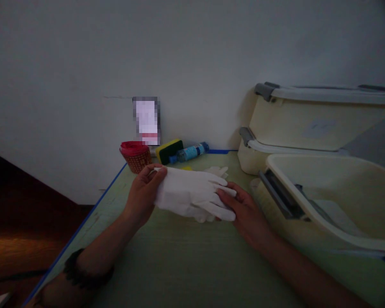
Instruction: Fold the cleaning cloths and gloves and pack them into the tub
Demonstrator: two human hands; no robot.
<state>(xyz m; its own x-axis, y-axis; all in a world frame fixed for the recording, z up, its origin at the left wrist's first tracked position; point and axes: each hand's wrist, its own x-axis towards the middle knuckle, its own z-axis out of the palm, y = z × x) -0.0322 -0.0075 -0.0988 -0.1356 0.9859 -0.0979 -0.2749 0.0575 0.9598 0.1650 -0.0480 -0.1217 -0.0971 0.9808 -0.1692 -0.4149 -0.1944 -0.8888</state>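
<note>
Stretched between my two hands above the table is a white glove (182, 190), its fingers pointing right. My left hand (144, 192) pinches the cuff end between thumb and fingers. At the other end, my right hand (243, 209) grips the glove's fingers, with the thumb on top. Some of the glove's underside is hidden, so I cannot tell whether a second one lies beneath. Behind it, more white glove fingers (219, 171) show on the table, next to a bit of something yellow (186, 168).
A red-brown woven basket (137, 159) stands at the back left, before a blurred phone-like screen (147, 119). Beside it are a yellow-green sponge (169, 150) and a blue-labelled bottle (192, 152) on its side. An open cream bin (327, 231) and stacked lidded boxes (307, 124) occupy the right.
</note>
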